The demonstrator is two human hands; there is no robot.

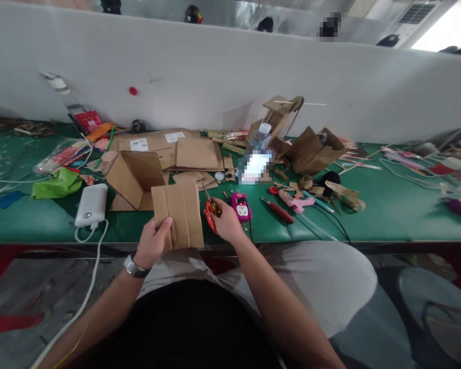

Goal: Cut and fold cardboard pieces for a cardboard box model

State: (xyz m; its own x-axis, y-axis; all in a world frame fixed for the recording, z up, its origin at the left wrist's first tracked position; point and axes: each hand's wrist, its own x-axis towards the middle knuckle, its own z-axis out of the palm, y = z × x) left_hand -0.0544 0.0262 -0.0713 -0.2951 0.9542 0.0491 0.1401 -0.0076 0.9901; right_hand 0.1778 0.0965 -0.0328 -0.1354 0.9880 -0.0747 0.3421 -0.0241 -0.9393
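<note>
My left hand (152, 242) grips the lower left edge of a creased brown cardboard piece (179, 212), held up over the front edge of the green table (388, 215). My right hand (225, 221) is closed on red-handled scissors (211, 207), whose blades point up along the right edge of the cardboard. A watch sits on my left wrist.
An open cardboard box (132, 177) and flat cardboard sheets (197, 154) lie behind. A white power bank (91, 205) with cable is at left, a pink device (241, 206), pink glue gun (295, 202), water bottle (258, 154) and cardboard scraps at right. A white partition wall (215, 72) backs the table.
</note>
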